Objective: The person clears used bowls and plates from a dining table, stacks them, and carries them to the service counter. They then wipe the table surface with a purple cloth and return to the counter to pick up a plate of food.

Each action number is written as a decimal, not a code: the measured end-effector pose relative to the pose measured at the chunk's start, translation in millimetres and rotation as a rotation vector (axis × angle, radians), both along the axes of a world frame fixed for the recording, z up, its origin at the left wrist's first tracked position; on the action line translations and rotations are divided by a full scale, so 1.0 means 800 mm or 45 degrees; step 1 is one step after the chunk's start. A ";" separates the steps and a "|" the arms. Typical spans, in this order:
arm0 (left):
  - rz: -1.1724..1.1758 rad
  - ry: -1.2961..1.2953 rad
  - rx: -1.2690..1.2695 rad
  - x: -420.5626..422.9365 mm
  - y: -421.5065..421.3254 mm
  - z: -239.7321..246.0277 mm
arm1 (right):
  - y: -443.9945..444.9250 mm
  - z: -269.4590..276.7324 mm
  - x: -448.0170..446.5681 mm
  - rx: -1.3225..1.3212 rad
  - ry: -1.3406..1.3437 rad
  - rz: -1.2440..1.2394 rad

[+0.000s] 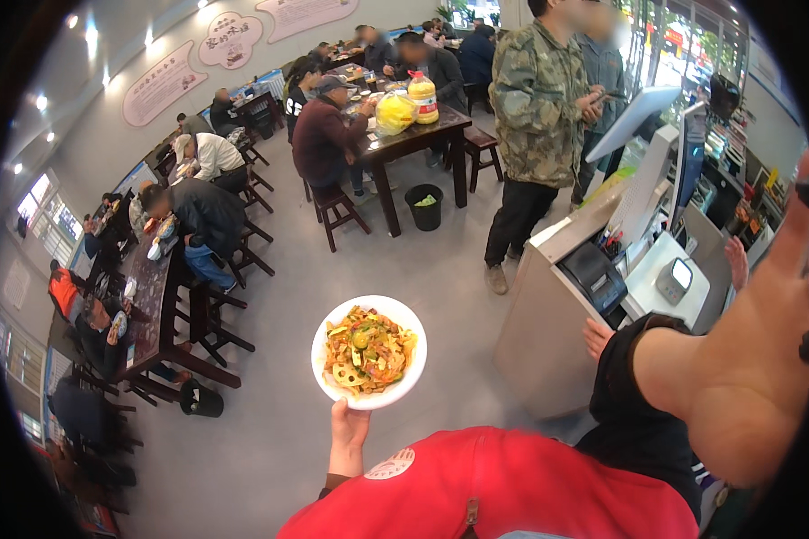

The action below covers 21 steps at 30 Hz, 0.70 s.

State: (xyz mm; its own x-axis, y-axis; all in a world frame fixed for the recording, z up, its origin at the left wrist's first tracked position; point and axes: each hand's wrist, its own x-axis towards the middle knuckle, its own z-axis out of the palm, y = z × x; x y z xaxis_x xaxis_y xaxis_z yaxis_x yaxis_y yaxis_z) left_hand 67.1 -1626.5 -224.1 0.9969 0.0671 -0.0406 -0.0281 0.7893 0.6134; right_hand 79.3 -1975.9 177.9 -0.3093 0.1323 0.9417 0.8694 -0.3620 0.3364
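My left hand [350,424] holds a round white plate [413,377] from its near rim, thumb on the edge. Mixed stir-fried food [371,347] with lotus root slices and green pieces is heaped on it. Bent upward close to the camera, my right arm fills the right side of the picture. Of my right hand [803,178], only a blurred part shows at the far right edge; its fingers are mostly hidden. A red garment [485,471] with a round emblem covers my front.
At right stands a counter [546,323] with screens, a printer [592,277] and another person's hands [598,339]. A person in camouflage [536,101] stands beside it. Diners sit at dark tables [404,145], with stools [337,209] and black bins [426,214] nearby.
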 end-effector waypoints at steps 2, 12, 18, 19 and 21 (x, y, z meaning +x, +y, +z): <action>0.087 0.071 0.082 0.002 -0.003 0.003 | -0.005 -0.021 0.015 0.097 0.168 0.116; 0.192 0.059 0.073 -0.013 -0.027 0.016 | -0.014 -0.281 0.151 0.058 1.855 0.288; 0.214 0.041 0.050 -0.021 -0.035 0.031 | -0.027 -0.418 0.159 -0.241 2.417 0.324; 0.223 0.047 0.033 -0.023 -0.035 0.032 | -0.026 -0.432 0.157 -0.282 2.461 0.315; 0.215 0.047 -0.006 -0.025 -0.035 0.034 | -0.021 -0.450 0.156 -0.354 2.487 0.355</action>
State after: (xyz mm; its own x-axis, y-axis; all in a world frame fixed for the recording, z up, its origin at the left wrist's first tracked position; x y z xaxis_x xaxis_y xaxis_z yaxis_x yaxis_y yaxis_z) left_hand 47.2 -1654.4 -197.1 0.9692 0.2335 -0.0776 -0.1384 0.7782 0.6126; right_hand 204.4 -1993.0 -182.0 0.8921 0.4470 -0.0658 0.0756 -0.2912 -0.9537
